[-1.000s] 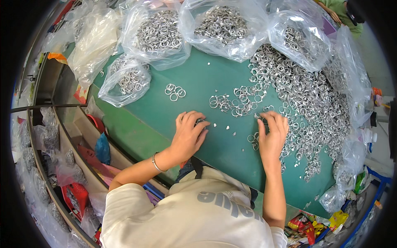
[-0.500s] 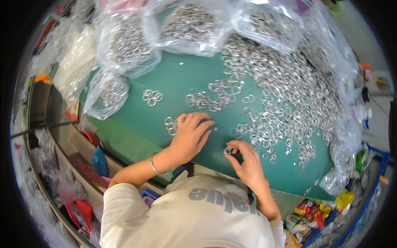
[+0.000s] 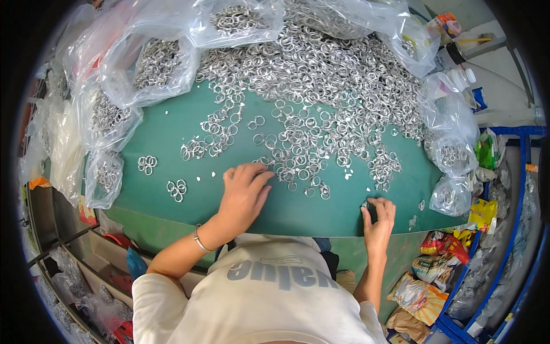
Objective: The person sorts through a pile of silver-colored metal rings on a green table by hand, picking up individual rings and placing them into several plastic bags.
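The left hand (image 3: 243,192) lies palm down on the green bench (image 3: 172,137), its fingers spread and flat, the fingertips touching the near edge of the big heap of small metal rings (image 3: 321,86); it grips nothing, and its flat spread looks suited to raking or holding loose rings against the mat. The right hand (image 3: 379,221) sits at the near rim of the bench, well apart from the heap, with its grip pinched shut on a single ring (image 3: 365,204) held at the fingertips, probably so one piece can be handled away from the rest. A few rings stand apart in little clusters (image 3: 176,189) to the left of the left hand, seemingly set aside in small counts. Clear plastic bags (image 3: 154,63) holding more rings line the far and left edges, and smaller bags (image 3: 452,155) slump at the right edge. A thin bracelet (image 3: 199,239) circles the left wrist.
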`<action>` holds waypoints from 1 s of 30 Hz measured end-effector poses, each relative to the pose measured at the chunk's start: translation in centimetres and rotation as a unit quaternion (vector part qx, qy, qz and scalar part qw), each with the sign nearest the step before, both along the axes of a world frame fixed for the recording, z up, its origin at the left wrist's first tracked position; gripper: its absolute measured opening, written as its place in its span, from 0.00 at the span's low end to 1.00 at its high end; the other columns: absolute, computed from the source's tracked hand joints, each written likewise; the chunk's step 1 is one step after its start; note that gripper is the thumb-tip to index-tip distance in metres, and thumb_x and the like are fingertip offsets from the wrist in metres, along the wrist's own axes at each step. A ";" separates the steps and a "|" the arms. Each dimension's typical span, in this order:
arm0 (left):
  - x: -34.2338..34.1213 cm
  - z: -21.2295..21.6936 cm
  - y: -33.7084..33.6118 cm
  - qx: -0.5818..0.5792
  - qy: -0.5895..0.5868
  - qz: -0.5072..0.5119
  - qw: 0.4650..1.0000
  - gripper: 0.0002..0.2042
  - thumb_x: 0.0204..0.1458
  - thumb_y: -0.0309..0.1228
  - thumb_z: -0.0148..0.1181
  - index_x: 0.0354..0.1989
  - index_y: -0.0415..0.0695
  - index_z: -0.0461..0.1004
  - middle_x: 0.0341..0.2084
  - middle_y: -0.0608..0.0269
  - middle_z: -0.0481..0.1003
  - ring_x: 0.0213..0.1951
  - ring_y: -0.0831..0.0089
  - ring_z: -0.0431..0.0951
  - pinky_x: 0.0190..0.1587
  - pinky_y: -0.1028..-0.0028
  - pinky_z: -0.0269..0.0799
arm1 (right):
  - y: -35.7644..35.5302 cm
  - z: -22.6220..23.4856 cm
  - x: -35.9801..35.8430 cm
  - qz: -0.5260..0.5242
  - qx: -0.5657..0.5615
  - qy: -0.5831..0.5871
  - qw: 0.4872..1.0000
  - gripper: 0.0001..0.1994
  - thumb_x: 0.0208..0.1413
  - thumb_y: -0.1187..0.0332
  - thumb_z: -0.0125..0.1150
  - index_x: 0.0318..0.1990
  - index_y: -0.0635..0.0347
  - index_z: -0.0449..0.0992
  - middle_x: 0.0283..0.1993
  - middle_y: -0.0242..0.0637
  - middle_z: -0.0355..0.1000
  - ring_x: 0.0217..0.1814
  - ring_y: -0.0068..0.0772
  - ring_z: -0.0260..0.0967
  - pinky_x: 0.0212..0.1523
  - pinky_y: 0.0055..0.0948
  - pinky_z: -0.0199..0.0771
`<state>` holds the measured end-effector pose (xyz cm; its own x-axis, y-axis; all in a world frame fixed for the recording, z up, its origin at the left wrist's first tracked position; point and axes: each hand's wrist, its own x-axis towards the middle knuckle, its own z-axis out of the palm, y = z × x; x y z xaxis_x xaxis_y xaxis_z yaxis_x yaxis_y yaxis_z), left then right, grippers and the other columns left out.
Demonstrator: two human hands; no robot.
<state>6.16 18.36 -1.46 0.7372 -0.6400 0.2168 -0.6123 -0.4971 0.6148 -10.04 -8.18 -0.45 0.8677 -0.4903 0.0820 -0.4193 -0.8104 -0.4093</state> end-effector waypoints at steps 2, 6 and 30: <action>-0.6 0.0 -2.2 -0.004 -0.015 -0.023 1.000 0.18 0.42 0.22 0.63 0.45 0.45 0.72 0.44 0.61 0.69 0.46 0.62 0.69 0.47 0.63 0.57 | -0.5 1.0 -0.1 -0.037 -0.027 -0.012 0.999 0.15 0.43 0.76 0.66 0.41 0.64 0.74 0.41 0.43 0.67 0.44 0.47 0.63 0.48 0.40 0.63; -1.2 0.2 -6.6 0.061 -0.046 -0.105 0.992 0.20 0.45 0.27 0.63 0.49 0.47 0.70 0.54 0.58 0.64 0.55 0.57 0.62 0.56 0.52 0.54 | 0.3 1.8 1.7 0.032 0.056 -0.064 0.996 0.15 0.43 0.75 0.66 0.42 0.64 0.74 0.44 0.45 0.69 0.47 0.48 0.65 0.50 0.40 0.64; -2.9 -1.0 -6.1 0.050 -0.031 -0.058 0.997 0.17 0.44 0.27 0.64 0.44 0.43 0.70 0.40 0.61 0.68 0.42 0.63 0.67 0.42 0.65 0.57 | 3.7 -0.9 5.7 0.105 0.117 -0.109 0.982 0.06 0.48 0.75 0.62 0.35 0.64 0.75 0.37 0.41 0.71 0.40 0.44 0.66 0.41 0.38 0.64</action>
<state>3.25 12.30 -2.49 0.6449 -0.7402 0.1902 -0.7039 -0.4783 0.5251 -4.35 -4.50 -1.38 0.9258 -0.3305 0.1834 -0.1353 -0.7428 -0.6557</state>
